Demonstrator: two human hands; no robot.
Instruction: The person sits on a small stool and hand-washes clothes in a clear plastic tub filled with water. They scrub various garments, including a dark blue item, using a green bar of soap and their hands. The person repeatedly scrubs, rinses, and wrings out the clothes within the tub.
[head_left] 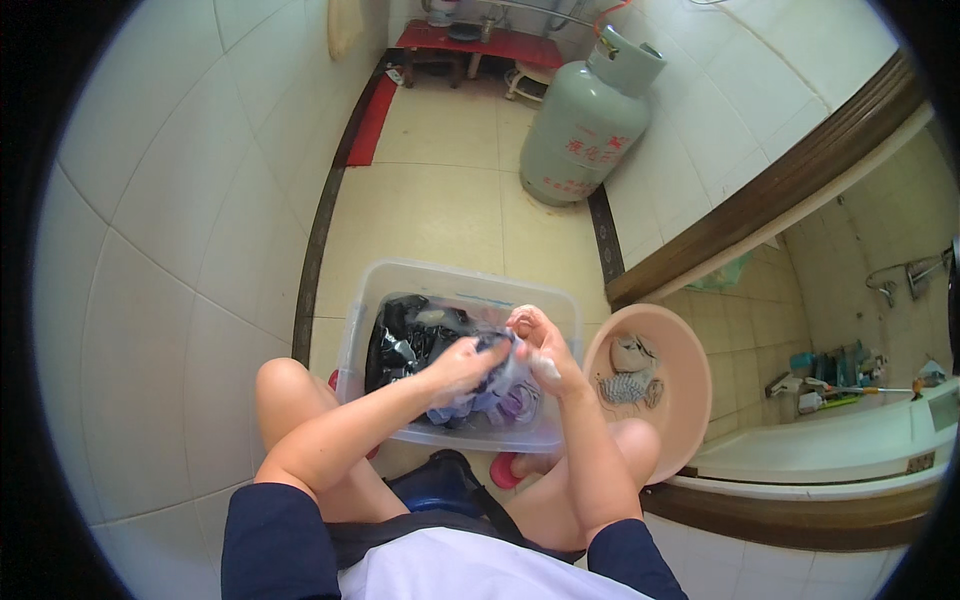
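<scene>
Over a clear plastic tub (362,310) both my hands are at work on wet, soapy cloth. My left hand (462,364) is closed around a bunched dark piece of cloth (494,352), whose exact kind I cannot make out. Across from it, my right hand (540,348) has foam on it and curled fingers, and it meets the same cloth. Below the hands, dark laundry (410,335) lies in the water at the tub's left side. Lavender laundry (512,402) is bunched near the front right.
A peach basin (690,400) with a few small cloth items (630,388) stands right of the tub. Farther off is a grey gas cylinder (580,140) by the right wall. A red low bench (480,40) is at the back. A doorway with a wooden frame (780,185) opens on the right.
</scene>
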